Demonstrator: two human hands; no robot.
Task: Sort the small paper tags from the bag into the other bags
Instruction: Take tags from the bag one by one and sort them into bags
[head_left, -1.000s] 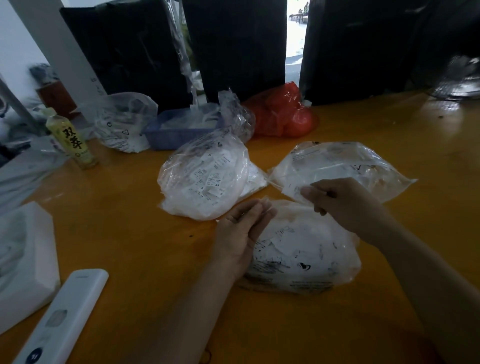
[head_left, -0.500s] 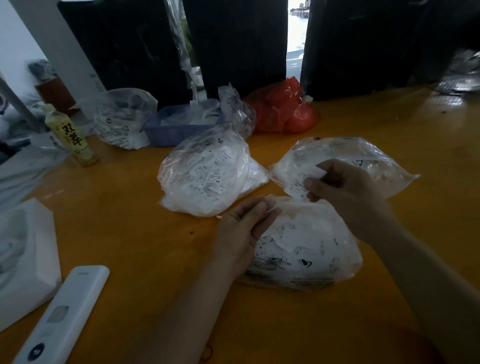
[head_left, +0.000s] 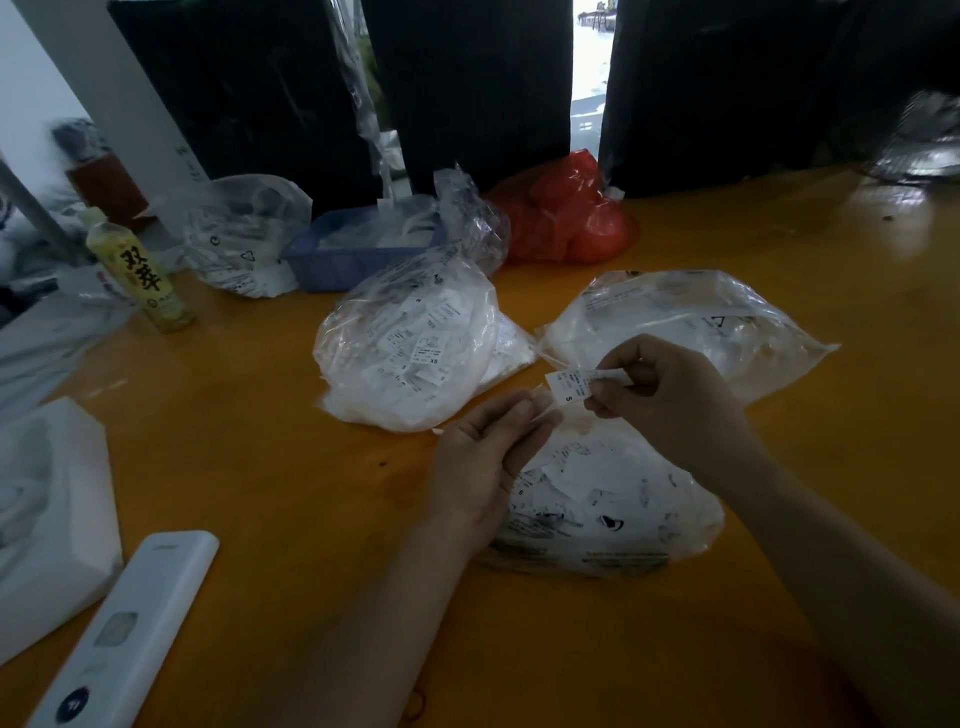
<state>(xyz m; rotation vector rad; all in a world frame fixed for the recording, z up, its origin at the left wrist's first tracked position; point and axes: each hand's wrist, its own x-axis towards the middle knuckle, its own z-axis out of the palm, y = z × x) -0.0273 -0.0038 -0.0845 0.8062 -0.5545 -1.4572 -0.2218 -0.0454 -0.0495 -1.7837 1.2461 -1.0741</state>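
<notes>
Orange table (head_left: 260, 457); the right hand (head_left: 670, 400) pinches a paper tag (head_left: 569, 383) (marked S) above the near bag (head_left: 613, 499); the left hand (head_left: 488, 452), fingers loosely straight, rests beside it; a full bag (head_left: 410, 348) just beyond.

The right hand (head_left: 670, 395) is now lifted off the near bag (head_left: 613, 499) and pinches a small paper tag (head_left: 571, 383) in the air, marked with an S; a second ago its fingers were down at the bag's mouth with no tag showing. The left hand (head_left: 488, 457) has its fingertips raised slightly, closer to the tag.
</notes>
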